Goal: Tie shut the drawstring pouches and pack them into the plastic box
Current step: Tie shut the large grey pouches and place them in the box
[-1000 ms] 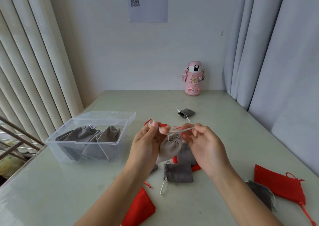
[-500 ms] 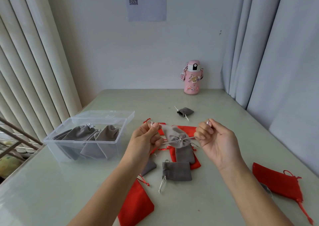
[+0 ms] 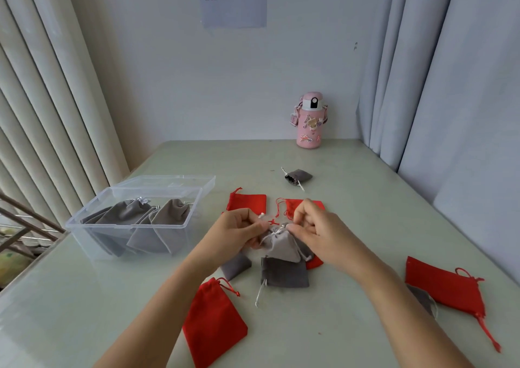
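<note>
Between left hand (image 3: pixel 239 227) and right hand (image 3: pixel 315 227), apparently pinched, hangs the grey pouch (image 3: pixel 280 245).

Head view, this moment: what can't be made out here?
All in the head view:
1. Knot of the light grey velvet drawstring pouch: the fingers of the left hand and right hand cover its cord, so tied or not is unclear.
2. Most of the dark grey fabric pouch at right: under a red fabric pouch and the right forearm.
3. Count of grey pouches in the clear plastic box: they overlap.
4. Print on the white paper sheet: too small, cut by the top edge.
</note>
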The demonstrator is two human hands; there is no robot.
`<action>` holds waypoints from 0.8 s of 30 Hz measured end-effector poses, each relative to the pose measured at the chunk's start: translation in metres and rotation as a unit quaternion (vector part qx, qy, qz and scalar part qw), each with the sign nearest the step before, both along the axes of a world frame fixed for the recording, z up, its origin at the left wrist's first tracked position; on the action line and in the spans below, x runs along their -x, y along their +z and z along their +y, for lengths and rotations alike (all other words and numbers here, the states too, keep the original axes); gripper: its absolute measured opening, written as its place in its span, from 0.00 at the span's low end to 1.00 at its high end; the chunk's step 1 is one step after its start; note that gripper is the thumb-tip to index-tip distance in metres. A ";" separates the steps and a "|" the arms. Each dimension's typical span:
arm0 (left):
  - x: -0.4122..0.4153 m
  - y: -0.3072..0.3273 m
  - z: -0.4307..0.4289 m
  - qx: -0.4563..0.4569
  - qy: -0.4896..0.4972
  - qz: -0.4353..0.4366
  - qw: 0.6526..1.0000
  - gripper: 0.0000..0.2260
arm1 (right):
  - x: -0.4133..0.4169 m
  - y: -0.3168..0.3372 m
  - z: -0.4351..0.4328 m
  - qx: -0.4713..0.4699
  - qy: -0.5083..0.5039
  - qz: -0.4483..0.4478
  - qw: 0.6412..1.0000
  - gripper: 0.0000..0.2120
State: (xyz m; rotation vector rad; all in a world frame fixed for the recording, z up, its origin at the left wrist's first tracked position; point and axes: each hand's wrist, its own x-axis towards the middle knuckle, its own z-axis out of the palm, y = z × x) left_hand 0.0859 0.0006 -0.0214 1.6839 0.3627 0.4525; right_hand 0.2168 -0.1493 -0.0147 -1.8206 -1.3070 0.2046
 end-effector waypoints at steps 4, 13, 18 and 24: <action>0.000 -0.001 0.000 -0.071 -0.014 0.036 0.997 0.06 | -0.002 0.005 -0.004 0.018 0.026 -0.013 0.999 0.07; 0.001 0.002 -0.010 -0.172 -0.041 0.071 0.982 0.08 | 0.006 0.004 -0.003 0.126 0.034 0.031 0.991 0.24; 0.002 -0.003 -0.013 -0.264 -0.035 0.123 0.956 0.14 | 0.002 0.001 0.002 0.158 0.018 -0.078 0.984 0.19; 0.003 -0.005 -0.011 -0.321 -0.025 0.171 0.931 0.15 | 0.001 0.002 0.000 0.149 0.023 -0.071 0.986 0.17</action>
